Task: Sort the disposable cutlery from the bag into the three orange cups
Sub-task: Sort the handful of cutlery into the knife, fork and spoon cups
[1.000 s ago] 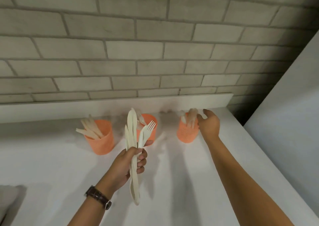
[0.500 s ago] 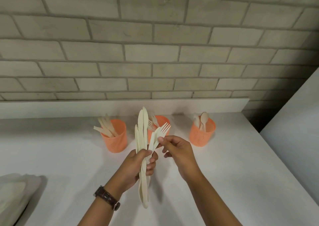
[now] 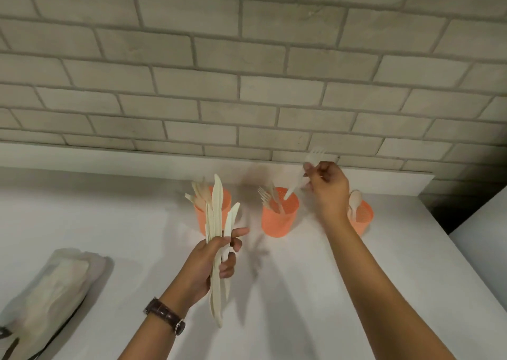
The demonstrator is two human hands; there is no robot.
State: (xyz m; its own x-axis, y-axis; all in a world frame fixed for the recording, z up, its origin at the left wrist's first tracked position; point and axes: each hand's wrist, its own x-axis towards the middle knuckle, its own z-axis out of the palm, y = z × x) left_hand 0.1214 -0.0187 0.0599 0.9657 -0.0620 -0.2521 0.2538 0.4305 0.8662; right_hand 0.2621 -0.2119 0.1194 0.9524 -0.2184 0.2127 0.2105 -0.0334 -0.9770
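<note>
Right hand (image 3: pixel 327 192) in pinch on probable fork (image 3: pixel 295 186) over middle cup (image 3: pixel 279 222); left hand (image 3: pixel 207 266) tight around cutlery (image 3: pixel 216 211).

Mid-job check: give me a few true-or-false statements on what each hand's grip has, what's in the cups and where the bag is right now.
1. The right hand pinches a fork whose handle tip dips into the middle cup. True.
2. The left hand is empty. False: its grip is closed round a bundle of cutlery.
3. The right cup holds forks. False: spoons stand in it.
4. The bag lies on the counter, to the left of the left hand. True.
</note>
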